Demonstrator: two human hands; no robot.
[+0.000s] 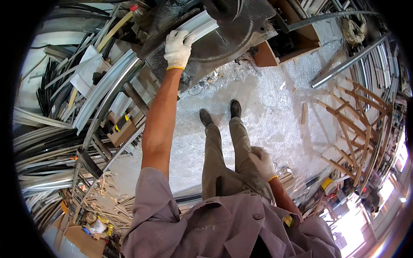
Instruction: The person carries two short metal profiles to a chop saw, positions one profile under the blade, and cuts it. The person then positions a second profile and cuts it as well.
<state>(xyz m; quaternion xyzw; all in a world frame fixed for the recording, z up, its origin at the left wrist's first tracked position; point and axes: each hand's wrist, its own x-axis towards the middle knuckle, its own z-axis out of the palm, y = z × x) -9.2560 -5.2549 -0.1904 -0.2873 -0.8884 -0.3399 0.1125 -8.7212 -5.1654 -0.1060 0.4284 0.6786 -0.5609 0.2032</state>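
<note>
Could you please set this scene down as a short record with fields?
Left hand: gloved, on a pale channel profile; firmness of grip unclear
Right hand: gloved, lowered beside the right thigh; fingers not clearly visible
Work surface: dark metal machine bed, under the profile
Left side: another long pale profile, with many strips around it
Right side: open cardboard box near the bed; wooden frame farther off
Floor: grey, scattered scraps
</note>
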